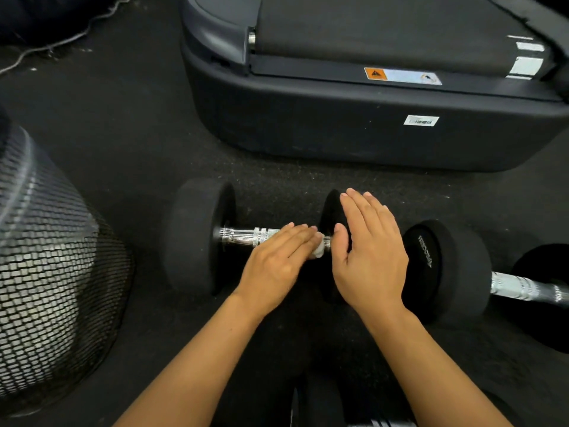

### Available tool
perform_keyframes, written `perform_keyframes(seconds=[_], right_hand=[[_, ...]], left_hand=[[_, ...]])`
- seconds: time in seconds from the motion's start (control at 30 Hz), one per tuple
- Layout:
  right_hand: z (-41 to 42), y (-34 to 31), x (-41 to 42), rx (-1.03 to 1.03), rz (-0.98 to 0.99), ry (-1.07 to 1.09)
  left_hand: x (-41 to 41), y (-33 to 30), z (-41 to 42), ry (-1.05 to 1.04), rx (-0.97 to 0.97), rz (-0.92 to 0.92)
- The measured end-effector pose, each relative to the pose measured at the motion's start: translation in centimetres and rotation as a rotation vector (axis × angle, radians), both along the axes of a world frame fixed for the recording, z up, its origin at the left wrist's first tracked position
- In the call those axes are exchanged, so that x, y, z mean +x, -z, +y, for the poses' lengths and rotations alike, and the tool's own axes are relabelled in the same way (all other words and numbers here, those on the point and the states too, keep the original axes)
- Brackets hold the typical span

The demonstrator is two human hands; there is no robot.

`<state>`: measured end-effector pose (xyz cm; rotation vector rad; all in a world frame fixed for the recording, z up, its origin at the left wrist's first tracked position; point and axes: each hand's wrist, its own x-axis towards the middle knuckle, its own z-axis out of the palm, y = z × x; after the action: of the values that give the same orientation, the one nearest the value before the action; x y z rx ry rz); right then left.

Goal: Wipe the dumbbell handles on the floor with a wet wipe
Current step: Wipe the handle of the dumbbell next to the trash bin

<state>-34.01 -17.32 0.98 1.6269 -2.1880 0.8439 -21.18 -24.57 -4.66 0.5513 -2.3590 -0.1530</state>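
Note:
A black dumbbell lies on the dark rubber floor in the middle, its chrome handle running left to right. My left hand lies over the right part of that handle and presses a white wet wipe against it; only a small edge of the wipe shows under the fingertips. My right hand rests flat, fingers together, on the dumbbell's right head. A second dumbbell lies to the right, with its chrome handle bare.
The black rear end of a treadmill stands just behind the dumbbells. A large ball in black netting sits at the left. A white cable runs across the floor at the far left. Another dark weight shows at the bottom edge.

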Motion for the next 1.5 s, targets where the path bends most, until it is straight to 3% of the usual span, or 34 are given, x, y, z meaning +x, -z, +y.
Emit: perform_keyframes(seconds=[0.1,0.23,0.3,0.5,0.67,0.87,1.0,1.2,1.3,1.5], right_hand=[[0.1,0.0,0.2,0.002,-0.008,0.002],[0.1,-0.1,0.1,0.013,-0.004,-0.004],[0.1,-0.1,0.1,0.013,-0.003,-0.003],[0.3,0.1,0.4,0.005,-0.004,0.000],[0.1,-0.2,0.1,0.018,0.002,0.005],[0.5,0.1,0.2,-0.011,0.005,-0.006],[0.5,0.1,0.3,-0.011,0.002,-0.004],[0.4,0.0,0.1,-0.007,-0.002,-0.001],[0.3,0.0,0.2,0.001,0.003,0.001],[0.2,-0.2,0.2,0.011,0.013,0.007]], left_hand=[[-1.3,-1.3,-0.2,-0.007,0.076,-0.049],[-1.9,-4.4,-1.8,-0.125,0.310,-0.316],[-1.5,-4.6,-2.3,-0.170,0.387,-0.322],[-1.3,-3.8,-0.3,-0.037,0.340,-0.183],[-1.8,-5.1,-2.0,-0.190,0.465,-0.350],[-2.5,-5.1,-1.7,-0.156,0.459,-0.407],[-1.9,-4.7,-1.0,-0.219,0.392,-0.316],[-0.5,-2.2,0.1,-0.053,0.185,-0.041],[0.7,0.1,0.3,-0.065,0.058,0.086],[-1.2,-0.2,0.5,0.007,0.063,0.058]])
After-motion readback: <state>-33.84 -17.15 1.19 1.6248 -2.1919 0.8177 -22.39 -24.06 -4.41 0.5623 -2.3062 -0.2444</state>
